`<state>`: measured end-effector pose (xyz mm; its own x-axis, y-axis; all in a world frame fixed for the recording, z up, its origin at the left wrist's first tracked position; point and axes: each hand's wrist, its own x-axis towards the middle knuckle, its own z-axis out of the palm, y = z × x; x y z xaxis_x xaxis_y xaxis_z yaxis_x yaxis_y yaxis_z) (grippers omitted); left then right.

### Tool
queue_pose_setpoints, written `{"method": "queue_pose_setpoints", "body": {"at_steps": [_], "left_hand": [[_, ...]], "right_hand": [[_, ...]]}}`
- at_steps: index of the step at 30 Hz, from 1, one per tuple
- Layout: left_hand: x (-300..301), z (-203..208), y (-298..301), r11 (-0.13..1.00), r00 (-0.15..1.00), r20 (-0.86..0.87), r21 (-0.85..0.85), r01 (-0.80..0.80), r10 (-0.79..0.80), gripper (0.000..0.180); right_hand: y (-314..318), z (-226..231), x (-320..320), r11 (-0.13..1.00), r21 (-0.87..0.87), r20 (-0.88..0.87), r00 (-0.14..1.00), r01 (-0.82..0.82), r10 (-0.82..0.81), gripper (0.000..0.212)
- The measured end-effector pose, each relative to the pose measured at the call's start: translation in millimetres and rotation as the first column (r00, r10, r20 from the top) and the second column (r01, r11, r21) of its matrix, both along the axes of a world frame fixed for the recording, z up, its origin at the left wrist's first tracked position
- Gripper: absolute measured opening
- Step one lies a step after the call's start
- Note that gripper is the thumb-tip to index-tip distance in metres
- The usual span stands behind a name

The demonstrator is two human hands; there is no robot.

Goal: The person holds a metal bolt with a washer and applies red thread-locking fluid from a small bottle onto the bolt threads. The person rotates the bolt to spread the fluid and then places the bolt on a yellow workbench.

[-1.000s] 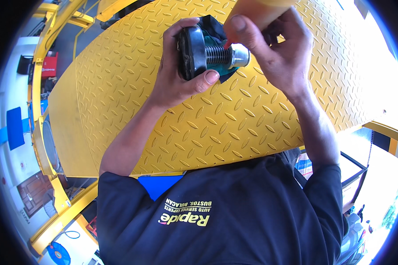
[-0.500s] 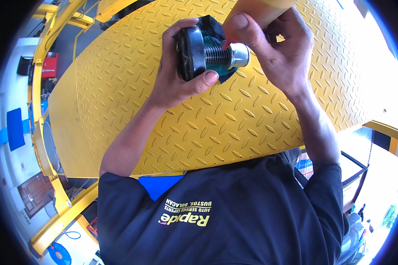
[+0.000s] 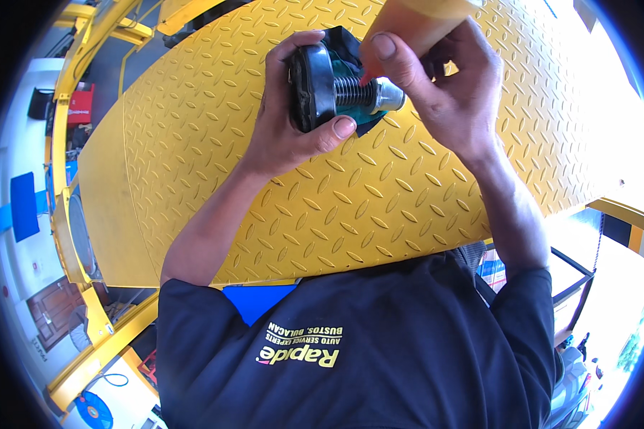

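My left hand [image 3: 275, 132] is closed around a round black lift pad [image 3: 313, 86], which is turned on its side. From the pad a threaded screw [image 3: 353, 92] points right, ending in a silver metal collar [image 3: 389, 97]. Dark green and black cloth or plastic [image 3: 345, 46] lies behind the screw, against the left hand. My right hand [image 3: 459, 100] grips an orange squeeze bottle [image 3: 418, 27], tilted down to the left. The bottle's red nozzle [image 3: 367, 77] is at the threads near the collar; whether it touches them I cannot tell. Most right fingers are hidden behind the bottle.
Beneath both hands spreads a yellow diamond-tread metal plate [image 3: 350, 207], its near edge close to my body. Yellow metal framing [image 3: 68, 93] rises at the left. A black frame [image 3: 572, 264] stands at the lower right.
The lift pad and screw have shifted slightly right and down. The bottle and my right hand have moved slightly, the nozzle staying by the threads. Both hands keep their hold.
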<state>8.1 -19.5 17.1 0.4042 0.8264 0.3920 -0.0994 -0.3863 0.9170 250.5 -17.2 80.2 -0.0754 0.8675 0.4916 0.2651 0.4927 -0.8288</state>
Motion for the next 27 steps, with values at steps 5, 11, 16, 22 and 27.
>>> {"method": "queue_pose_setpoints", "body": {"at_steps": [5, 11, 16, 22, 27], "left_hand": [[0, 1, -2, 1.000, 1.000, -0.004, -0.020, -0.003, 0.003, 0.109], [-1, 0, -1, 1.000, 1.000, -0.019, -0.014, -0.012, 0.012, 0.110], [0, 1, -1, 1.000, 1.000, -0.005, -0.008, -0.003, 0.002, 0.109], [1, 1, -1, 1.000, 1.000, 0.009, -0.009, 0.001, -0.001, 0.108], [0, 1, -1, 1.000, 1.000, -0.010, 0.016, -0.014, 0.014, 0.109]], "right_hand": [[-4, -12, 3, 0.995, 0.060, 0.074, 0.994, 0.077, -0.082, 0.050], [-2, -17, 5, 0.992, 0.092, 0.131, 0.986, 0.090, -0.102, 0.057], [-3, -19, 3, 0.991, 0.091, 0.094, 0.990, 0.097, -0.106, 0.058], [0, -16, 1, 0.995, 0.066, 0.058, 0.996, 0.071, -0.075, 0.054], [0, -6, -2, 0.999, 0.031, -0.051, 0.999, 0.013, -0.012, 0.043]]}}
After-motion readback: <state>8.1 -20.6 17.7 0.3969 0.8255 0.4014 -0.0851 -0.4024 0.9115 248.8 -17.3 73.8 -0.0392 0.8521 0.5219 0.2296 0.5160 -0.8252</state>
